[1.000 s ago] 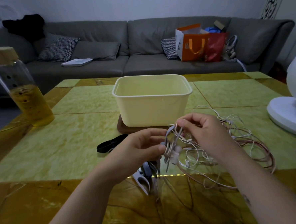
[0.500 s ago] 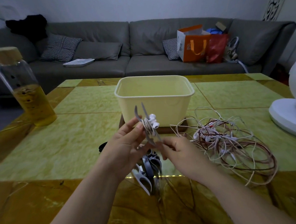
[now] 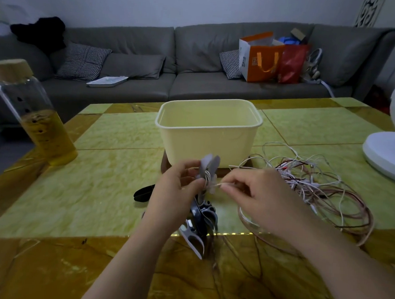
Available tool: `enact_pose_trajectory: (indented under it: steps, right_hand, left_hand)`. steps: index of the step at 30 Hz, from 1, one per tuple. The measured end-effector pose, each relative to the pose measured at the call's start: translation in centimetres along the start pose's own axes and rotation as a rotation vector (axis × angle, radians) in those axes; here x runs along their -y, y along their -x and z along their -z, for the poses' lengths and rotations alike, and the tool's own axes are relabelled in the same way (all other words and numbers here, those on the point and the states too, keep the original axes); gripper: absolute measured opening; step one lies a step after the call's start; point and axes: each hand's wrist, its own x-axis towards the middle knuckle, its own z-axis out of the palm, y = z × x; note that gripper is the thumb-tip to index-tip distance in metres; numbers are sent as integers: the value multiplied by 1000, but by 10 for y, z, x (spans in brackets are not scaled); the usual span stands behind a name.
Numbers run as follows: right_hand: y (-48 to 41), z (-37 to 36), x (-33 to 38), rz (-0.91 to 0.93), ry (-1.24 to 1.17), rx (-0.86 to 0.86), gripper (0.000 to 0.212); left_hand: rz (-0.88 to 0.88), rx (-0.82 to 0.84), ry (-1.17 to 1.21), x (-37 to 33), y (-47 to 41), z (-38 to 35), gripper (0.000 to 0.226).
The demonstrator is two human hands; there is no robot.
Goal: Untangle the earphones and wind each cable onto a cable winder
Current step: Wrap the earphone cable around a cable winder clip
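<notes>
My left hand [image 3: 176, 189] grips a grey fishbone-shaped cable winder [image 3: 208, 167] with white earphone cable wound round its middle, held upright in front of the cream tub. Just right of it, my right hand [image 3: 256, 197] pinches the loose end of that white cable. A tangled heap of white and reddish earphone cables [image 3: 314, 189] lies on the table to the right. Several spare winders [image 3: 200, 221], dark and light, lie on the table below my hands. One black winder [image 3: 143, 193] lies left of my left wrist.
A cream plastic tub [image 3: 208, 131] stands on a wooden base behind my hands. A glass bottle of yellow liquid [image 3: 35, 118] stands at the left. A white fan base [image 3: 387, 151] sits at the right edge. A grey sofa with bags runs behind the table.
The winder came up out of the tangle in my left hand. My right hand left the heap and now pinches the cable end beside the winder.
</notes>
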Motion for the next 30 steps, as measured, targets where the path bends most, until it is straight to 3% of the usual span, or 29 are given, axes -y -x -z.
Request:
enact_pose_trajectory:
  steps: [5,10,15,19,22,23,25,27,30]
  right_hand:
    - [-2,16,-14,6,26,-200,8]
    - [-4,19,-24,-83,-130,-239,6]
    - [-8,15,-33,-195,-327,-154,10]
    - [-8,-4,-31,-229,-505,28,14]
    - [-5,-20,-18,-212,-606,138,26]
    - [-3,-23,-15,-202,-564,157,34]
    - [-1,-25,-10,-171,-422,180,29]
    - [1,-26,-7,-123,-264,217,18]
    - [2,-26,-4,-93,-118,247,20]
  left_hand:
    - [-77,172,-143,-6,5,-1,31]
    - [-73,316,-58,-17,7,0,33]
    - [-55,399,146,-20,10,1,29]
    - [-15,453,377,-18,10,2,27]
    - [54,399,657,-22,8,4,29]
    - [91,345,752,-23,7,5,31]
    - [155,217,885,-23,3,8,34]
    - [207,100,923,-20,0,11,31]
    - [317,-31,942,-13,-3,14,20]
